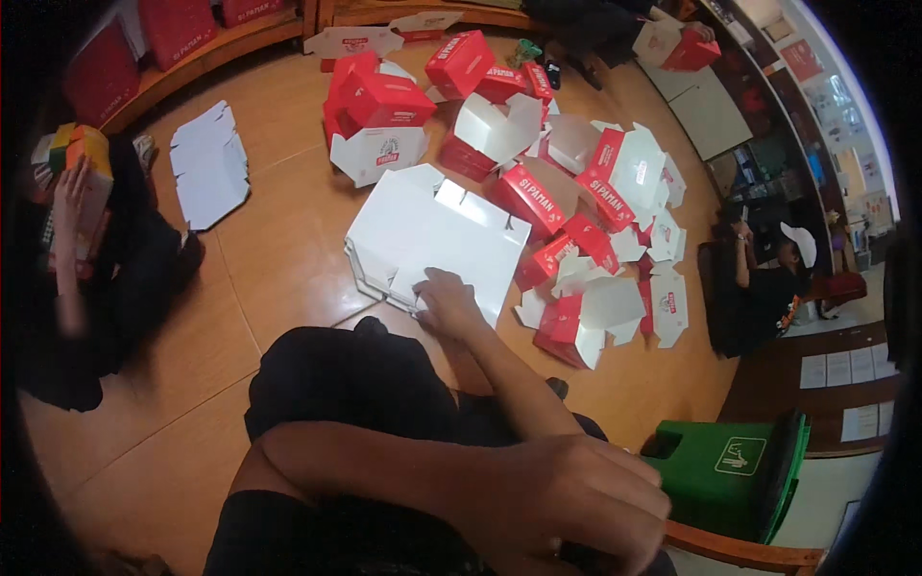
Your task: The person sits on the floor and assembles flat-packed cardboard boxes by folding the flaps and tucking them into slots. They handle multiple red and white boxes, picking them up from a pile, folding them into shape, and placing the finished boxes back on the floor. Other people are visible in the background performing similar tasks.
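Note:
A stack of flat white cartons (432, 226) lies on the floor in front of my knees, plain side up, with slotted edges. My right hand (449, 302) is at its near edge, fingers bent and closed on the edge of the upper carton. The thumb's grip is partly hidden. Close to the camera, my left hand (586, 499) crosses over to the right, above my right arm. Its fingers are curled, and whatever is under them is hidden. Just beyond the stack lie several folded red and white boxes (528, 197), some with open flaps.
One flat white sheet (211, 168) lies at the left. A person (72, 211) at far left holds a box; another works at the back with a red box (677, 46). A person in a white cap (768, 278) sits right. A green bin (720, 475) stands lower right.

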A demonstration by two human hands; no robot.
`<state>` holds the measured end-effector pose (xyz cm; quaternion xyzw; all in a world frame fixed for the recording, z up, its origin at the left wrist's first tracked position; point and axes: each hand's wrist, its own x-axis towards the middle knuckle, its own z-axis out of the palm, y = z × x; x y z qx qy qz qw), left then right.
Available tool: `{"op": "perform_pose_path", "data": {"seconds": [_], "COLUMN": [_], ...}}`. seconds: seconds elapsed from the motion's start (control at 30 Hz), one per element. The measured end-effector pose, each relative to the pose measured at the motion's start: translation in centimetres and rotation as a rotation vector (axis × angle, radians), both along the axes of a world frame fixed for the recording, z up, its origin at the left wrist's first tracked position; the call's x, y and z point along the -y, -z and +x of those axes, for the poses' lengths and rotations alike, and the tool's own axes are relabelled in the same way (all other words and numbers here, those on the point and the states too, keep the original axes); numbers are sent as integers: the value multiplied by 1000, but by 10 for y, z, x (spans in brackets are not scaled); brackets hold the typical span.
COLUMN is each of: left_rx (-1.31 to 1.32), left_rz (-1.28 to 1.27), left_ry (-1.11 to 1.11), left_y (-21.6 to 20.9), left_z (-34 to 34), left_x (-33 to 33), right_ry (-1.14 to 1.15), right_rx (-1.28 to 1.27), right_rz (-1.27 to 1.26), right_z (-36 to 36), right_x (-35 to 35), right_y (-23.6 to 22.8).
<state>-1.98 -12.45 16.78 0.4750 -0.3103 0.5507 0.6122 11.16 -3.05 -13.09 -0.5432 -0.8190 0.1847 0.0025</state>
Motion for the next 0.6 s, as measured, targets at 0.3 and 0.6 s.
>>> {"op": "perform_pose_path", "data": {"seconds": [0.3,0.6], "left_rx": [-178,-512], "left_rz": [210,243], "left_ry": [-163,-579], "left_y": [-8,13], "left_z": [-35,-54], "left_x": [-30,-48], "right_ry": [174,48], "right_rx": [-334,-155], "right_rz": [-168,472], "right_z": [32,20], "right_x": [-29,18], "right_y": [1,-114]}}
